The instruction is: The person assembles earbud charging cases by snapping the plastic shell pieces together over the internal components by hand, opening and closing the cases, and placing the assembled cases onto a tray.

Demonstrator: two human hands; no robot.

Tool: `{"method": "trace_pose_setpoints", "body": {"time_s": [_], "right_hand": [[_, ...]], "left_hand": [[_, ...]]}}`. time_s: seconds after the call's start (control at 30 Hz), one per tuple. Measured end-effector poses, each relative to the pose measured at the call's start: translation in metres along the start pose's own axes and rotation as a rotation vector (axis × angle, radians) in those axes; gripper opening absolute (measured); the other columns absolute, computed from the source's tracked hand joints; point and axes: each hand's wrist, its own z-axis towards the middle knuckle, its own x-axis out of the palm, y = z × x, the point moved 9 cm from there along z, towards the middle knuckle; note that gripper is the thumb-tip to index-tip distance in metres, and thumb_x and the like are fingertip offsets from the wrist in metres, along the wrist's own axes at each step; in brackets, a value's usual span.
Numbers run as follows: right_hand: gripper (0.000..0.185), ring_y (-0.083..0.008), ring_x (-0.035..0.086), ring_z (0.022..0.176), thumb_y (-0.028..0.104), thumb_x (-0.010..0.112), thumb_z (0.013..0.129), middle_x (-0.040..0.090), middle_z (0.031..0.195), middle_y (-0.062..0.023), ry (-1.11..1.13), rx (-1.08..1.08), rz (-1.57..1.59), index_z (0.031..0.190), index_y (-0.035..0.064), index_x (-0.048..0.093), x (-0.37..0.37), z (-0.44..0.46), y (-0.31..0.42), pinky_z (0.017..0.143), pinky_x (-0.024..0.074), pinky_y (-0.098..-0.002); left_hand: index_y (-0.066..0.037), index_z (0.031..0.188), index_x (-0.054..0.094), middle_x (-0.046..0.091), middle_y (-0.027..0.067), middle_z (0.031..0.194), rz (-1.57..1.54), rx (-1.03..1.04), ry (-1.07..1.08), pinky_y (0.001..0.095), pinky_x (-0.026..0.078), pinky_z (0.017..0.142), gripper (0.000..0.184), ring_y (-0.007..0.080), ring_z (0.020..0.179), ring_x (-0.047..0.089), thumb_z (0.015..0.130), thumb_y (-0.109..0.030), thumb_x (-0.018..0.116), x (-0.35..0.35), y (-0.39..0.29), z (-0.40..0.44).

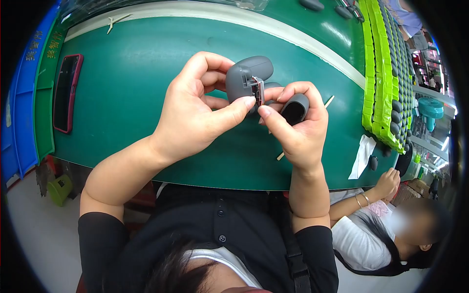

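Observation:
My left hand [198, 105] is wrapped round a dark grey rounded casing [238, 80], its thumb at the open side. A thin metallic and dark part [258, 93] stands at that opening. The thumb and forefinger of my right hand [298, 127] pinch the edge of this part. Within the curled fingers of the same hand sits a hollow grey cover [296, 108], its dark opening facing down. Another grey piece shows partly behind the hands. Under my right hand lies a thin wooden stick [329, 101], its middle hidden.
On the green table [122, 63] lies a red-edged phone [68, 93] at the left. Blue and green bins [44, 93] stand beyond it. At the right are bright green trays [376, 73] of grey pieces, a white cloth [362, 155] and a co-worker's hand [388, 183].

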Motion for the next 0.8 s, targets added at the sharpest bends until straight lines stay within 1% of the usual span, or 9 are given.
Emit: {"method": "trace_pose_setpoints", "body": {"time_s": [0.03, 0.13, 0.2, 0.33, 0.43, 0.63, 0.8], "right_hand": [[0.025, -0.0046, 0.058, 0.069, -0.005, 0.067, 0.077, 0.067, 0.088, -0.0084, -0.006, 0.013, 0.004, 0.090, 0.0034, 0.048, -0.001, 0.000, 0.000, 0.058, 0.0469, -0.0184], [0.023, -0.0061, 0.060, 0.073, -0.005, 0.067, 0.077, 0.067, 0.086, -0.0081, -0.012, 0.034, 0.010, 0.089, 0.0031, 0.049, -0.001, 0.001, 0.002, 0.062, 0.0488, -0.0195], [0.022, -0.0071, 0.061, 0.075, -0.005, 0.066, 0.078, 0.067, 0.086, -0.0082, -0.001, 0.029, 0.003, 0.089, 0.0029, 0.049, -0.001, 0.001, 0.002, 0.063, 0.0498, -0.0201], [0.021, -0.0096, 0.062, 0.076, -0.007, 0.065, 0.078, 0.067, 0.087, -0.0096, 0.029, 0.034, 0.053, 0.088, 0.0025, 0.049, 0.000, 0.002, 0.001, 0.066, 0.0521, -0.0226], [0.021, -0.0116, 0.063, 0.076, -0.008, 0.064, 0.077, 0.066, 0.087, -0.0111, 0.040, 0.054, 0.101, 0.088, 0.0021, 0.049, 0.002, 0.002, 0.002, 0.067, 0.0536, -0.0244], [0.022, -0.0134, 0.064, 0.077, -0.009, 0.063, 0.076, 0.066, 0.087, -0.0133, 0.081, 0.028, 0.092, 0.087, 0.0018, 0.048, 0.001, 0.003, 0.003, 0.069, 0.0547, -0.0265], [0.023, -0.0136, 0.064, 0.076, -0.009, 0.063, 0.075, 0.067, 0.086, -0.0137, 0.077, 0.018, 0.081, 0.088, 0.0016, 0.048, 0.001, 0.003, 0.001, 0.068, 0.0552, -0.0275]], "left_hand": [[0.003, 0.111, 0.042, 0.057, 0.0136, 0.104, 0.021, -0.004, 0.003, 0.0274, 0.057, 0.077, 0.038, 0.0150, 0.094, 0.060, 0.081, 0.002, 0.065, 0.000, 0.000, -0.001], [0.003, 0.111, 0.042, 0.057, 0.0133, 0.103, 0.094, 0.095, 0.011, 0.0275, 0.057, 0.077, 0.039, 0.0155, 0.095, 0.060, 0.080, 0.003, 0.065, 0.002, -0.005, -0.002], [0.002, 0.111, 0.042, 0.057, 0.0128, 0.103, 0.098, 0.084, 0.011, 0.0277, 0.057, 0.077, 0.040, 0.0161, 0.096, 0.060, 0.080, 0.003, 0.066, 0.002, -0.003, -0.002], [0.002, 0.111, 0.043, 0.056, 0.0121, 0.104, 0.151, 0.116, 0.011, 0.0284, 0.057, 0.077, 0.041, 0.0169, 0.098, 0.059, 0.078, 0.002, 0.067, 0.004, -0.007, -0.003], [0.001, 0.111, 0.043, 0.056, 0.0116, 0.105, 0.219, 0.204, 0.010, 0.0290, 0.057, 0.077, 0.041, 0.0170, 0.098, 0.060, 0.078, 0.002, 0.068, 0.005, -0.014, -0.006], [0.001, 0.110, 0.044, 0.057, 0.0118, 0.104, 0.171, 0.122, 0.022, 0.0291, 0.057, 0.077, 0.042, 0.0170, 0.097, 0.060, 0.077, 0.002, 0.069, 0.005, -0.009, -0.005], [0.001, 0.110, 0.044, 0.058, 0.0114, 0.103, 0.146, 0.109, 0.007, 0.0293, 0.057, 0.077, 0.041, 0.0170, 0.097, 0.060, 0.077, 0.002, 0.069, 0.003, -0.010, -0.004]]}}
